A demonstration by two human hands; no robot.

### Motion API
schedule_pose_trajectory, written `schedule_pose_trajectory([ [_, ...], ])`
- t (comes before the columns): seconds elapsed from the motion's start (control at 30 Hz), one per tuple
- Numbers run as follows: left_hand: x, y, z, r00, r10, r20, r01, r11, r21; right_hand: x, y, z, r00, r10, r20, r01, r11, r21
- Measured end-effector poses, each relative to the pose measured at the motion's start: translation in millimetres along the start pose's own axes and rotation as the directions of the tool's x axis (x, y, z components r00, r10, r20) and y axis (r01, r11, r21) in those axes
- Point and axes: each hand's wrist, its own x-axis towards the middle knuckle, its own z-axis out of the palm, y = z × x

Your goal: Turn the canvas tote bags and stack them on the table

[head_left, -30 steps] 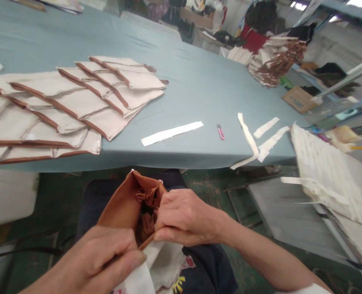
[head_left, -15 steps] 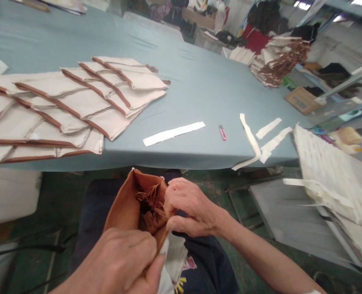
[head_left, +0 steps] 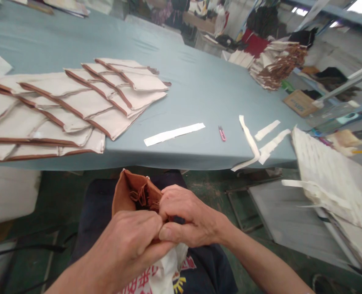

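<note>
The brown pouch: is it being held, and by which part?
Yes: the left hand and right hand grip the brown pouch by its open rim, close together, toward the person's body.

Brown bag (head_left: 121, 197) matt cloth, tbl cover (head_left: 199, 98) smooth-ish fabric, box (head_left: 299, 102) cardbd

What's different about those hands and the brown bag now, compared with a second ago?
The left hand has moved up and rightward until it meets the right hand at the near rim of the brown bag, covering more of its mouth. The right hand keeps its grip on the rim. On the table, the pouches, white strip and pink snips stayed put.
</note>
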Motion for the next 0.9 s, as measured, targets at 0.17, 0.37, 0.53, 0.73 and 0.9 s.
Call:
schedule_pose_trajectory([
  [0.17, -7.0, -9.8, 2.4, 0.992, -0.115, 0.043, 0.121, 0.977, -0.173, 5.4, -8.3, -9.8, 0.989, 0.025, 0.143, -0.014, 0.997, -0.077],
  [0.37, -6.9, -19.6, 6.9, 0.966, -0.234, 0.106, 0.255, 0.923, -0.288, 6.3, -14.6, -13.4, 0.975, 0.055, 0.216, -0.025, 0.990, -0.138],
  [0.53, -6.6, -28.7, 9.1, 0.913, -0.369, 0.174, 0.408, 0.814, -0.415, 3.9, -8.0, -8.1, 0.986, -0.007, 0.164, 0.032, 0.988, -0.150],
  [0.73, -0.3, -33.1, 10.5, 0.864, -0.446, 0.234, 0.504, 0.768, -0.396, -1.8, 0.2, -0.5, 0.995, -0.033, 0.091, 0.056, 0.962, -0.268],
  [0.9, -0.6, -46.4, 4.9, 0.817, -0.465, 0.341, 0.560, 0.778, -0.283, -5.4, 0.7, -5.8, 1.000, -0.005, -0.008, 0.002, 0.936, -0.353],
])
